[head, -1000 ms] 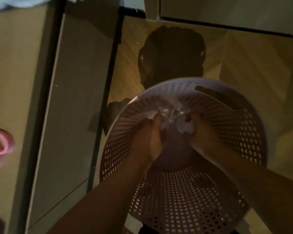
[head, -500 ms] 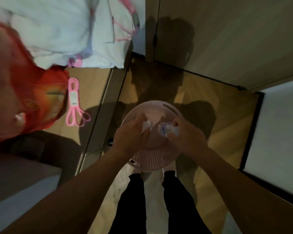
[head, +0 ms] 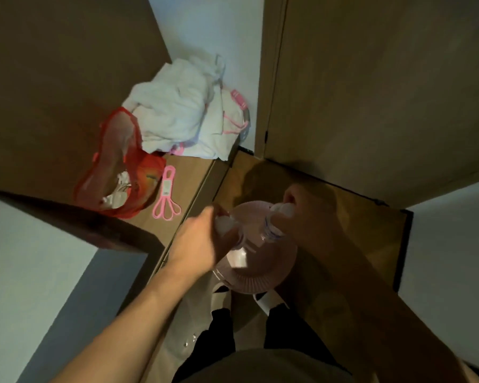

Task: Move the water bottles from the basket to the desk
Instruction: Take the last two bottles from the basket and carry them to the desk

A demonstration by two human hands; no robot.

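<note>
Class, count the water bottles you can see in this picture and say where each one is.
2. One water bottle is held in the left hand, the other bottle in the right hand, both above the pink basket. More may be hidden inside the basket.

Domestic interior, likely bedroom corner: herringbone wood floor [head: 315, 189], wood-panel door [head: 371, 87], pile of white laundry [head: 177, 114], red mesh bag [head: 122, 167], pink plastic hanger [head: 166, 197] on wooden table [head: 188, 175].
</note>
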